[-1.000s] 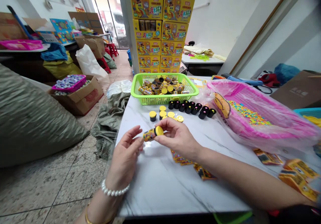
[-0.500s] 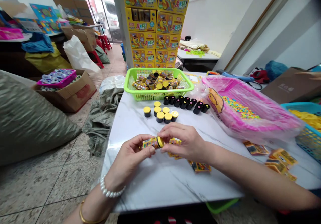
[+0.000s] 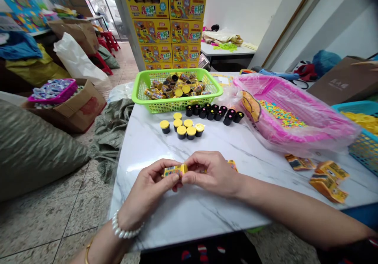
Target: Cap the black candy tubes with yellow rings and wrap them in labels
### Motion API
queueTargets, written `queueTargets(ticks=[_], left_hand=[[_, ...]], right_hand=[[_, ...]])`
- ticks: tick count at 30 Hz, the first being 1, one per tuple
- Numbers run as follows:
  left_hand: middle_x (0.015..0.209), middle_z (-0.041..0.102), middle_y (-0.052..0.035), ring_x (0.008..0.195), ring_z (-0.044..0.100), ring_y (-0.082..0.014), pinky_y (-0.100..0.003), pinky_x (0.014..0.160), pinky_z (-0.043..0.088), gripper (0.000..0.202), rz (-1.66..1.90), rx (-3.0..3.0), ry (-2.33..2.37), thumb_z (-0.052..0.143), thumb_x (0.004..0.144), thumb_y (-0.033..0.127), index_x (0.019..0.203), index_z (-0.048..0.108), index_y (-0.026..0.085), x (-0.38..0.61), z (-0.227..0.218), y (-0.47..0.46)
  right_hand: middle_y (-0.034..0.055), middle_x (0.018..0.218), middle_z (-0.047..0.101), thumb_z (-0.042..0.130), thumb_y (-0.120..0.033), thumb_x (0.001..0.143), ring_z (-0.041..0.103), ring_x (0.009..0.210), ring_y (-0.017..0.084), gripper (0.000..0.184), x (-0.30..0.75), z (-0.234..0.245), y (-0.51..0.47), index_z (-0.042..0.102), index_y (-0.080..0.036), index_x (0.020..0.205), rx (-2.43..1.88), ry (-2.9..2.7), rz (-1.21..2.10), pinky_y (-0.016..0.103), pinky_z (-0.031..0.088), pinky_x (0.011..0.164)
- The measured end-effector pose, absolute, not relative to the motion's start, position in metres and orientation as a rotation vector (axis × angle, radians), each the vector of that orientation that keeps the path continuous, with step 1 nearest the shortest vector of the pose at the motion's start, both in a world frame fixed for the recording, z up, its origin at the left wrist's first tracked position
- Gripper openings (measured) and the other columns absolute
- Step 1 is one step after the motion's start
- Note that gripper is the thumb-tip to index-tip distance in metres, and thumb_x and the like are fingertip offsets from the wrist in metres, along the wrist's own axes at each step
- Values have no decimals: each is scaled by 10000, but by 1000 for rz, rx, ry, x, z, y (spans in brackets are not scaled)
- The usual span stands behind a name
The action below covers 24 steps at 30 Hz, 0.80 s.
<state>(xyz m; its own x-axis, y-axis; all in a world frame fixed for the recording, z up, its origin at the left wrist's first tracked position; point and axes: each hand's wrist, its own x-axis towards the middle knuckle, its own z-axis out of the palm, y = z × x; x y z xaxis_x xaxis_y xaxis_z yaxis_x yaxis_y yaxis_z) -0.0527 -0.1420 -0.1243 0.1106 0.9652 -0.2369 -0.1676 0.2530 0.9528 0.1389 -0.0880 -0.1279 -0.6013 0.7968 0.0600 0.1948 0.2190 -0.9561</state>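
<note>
Yellow-capped label-wrapped tube (image 3: 174, 171) | gripped between left hand (image 3: 150, 187) and right hand (image 3: 211, 173) | (cap end pointing right)

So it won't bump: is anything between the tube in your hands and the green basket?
Yes: yellow-lidded black cups stand on the table between the tube and the green basket.

We see a polished, glossy marble tabletop (image 3: 191, 212) and a glossy printed tube (image 3: 174, 171) on it. Upper centre, a lime-green plastic basket (image 3: 177, 71) has a smooth finish. To the right, clear shiny plastic film (image 3: 330, 132) crinkles. At the left, a woven sack (image 3: 35, 149) looks rough, and a cardboard carton (image 3: 79, 114) matt.
</note>
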Motion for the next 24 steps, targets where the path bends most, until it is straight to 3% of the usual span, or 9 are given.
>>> queueTargets(ticks=[4, 9, 12, 16, 21, 24], left_hand=[[690, 668, -55, 585, 589, -123, -197, 526, 470, 242, 1044, 791, 1078, 788, 740, 309, 884, 694, 140, -53, -126, -141], [731, 677, -71, 580, 625, -147, -225, 506, 504, 295, 888, 836, 1008, 763, 771, 326, 976, 661, 141, -53, -134, -141], [777, 685, -80, 548, 619, -135, -216, 470, 496, 347, 858, 822, 1022, 768, 764, 332, 1019, 639, 136, -57, -138, -140], [717, 673, -65, 511, 610, -139, -217, 446, 481, 398, 903, 763, 1042, 735, 788, 387, 1065, 603, 135, -63, -135, -141], [834, 658, -68, 621, 632, -145, -224, 510, 494, 268, 1016, 842, 1109, 704, 812, 364, 942, 631, 141, -66, -128, -143], [701, 633, -36, 587, 598, -134, -220, 522, 482, 253, 1020, 901, 1118, 705, 805, 360, 886, 614, 138, -65, -128, -143]], right_hand=[[98, 1141, 634, 769, -346, 753, 662, 873, 168, 555, 145, -126, -84, 576, -216, 1257, -666, -2025, 1147, 299, 581, 733], [66, 965, 675, 673, -197, 785, 654, 823, 161, 309, 141, -123, -80, 670, -208, 1093, -625, -2209, 973, 283, 564, 726], [71, 887, 683, 639, -206, 801, 643, 722, 149, 255, 135, -116, -73, 698, -174, 1047, -717, -2261, 912, 272, 556, 664], [123, 938, 684, 581, -168, 809, 638, 741, 168, 366, 128, -110, -68, 671, -112, 1159, -641, -2361, 833, 310, 563, 687], [81, 1003, 649, 588, -165, 812, 649, 836, 150, 457, 123, -115, -73, 612, -205, 1267, -694, -2218, 1078, 235, 583, 632], [66, 975, 663, 586, -128, 802, 650, 839, 144, 453, 121, -121, -75, 621, -215, 1245, -650, -2231, 1019, 233, 583, 661]])
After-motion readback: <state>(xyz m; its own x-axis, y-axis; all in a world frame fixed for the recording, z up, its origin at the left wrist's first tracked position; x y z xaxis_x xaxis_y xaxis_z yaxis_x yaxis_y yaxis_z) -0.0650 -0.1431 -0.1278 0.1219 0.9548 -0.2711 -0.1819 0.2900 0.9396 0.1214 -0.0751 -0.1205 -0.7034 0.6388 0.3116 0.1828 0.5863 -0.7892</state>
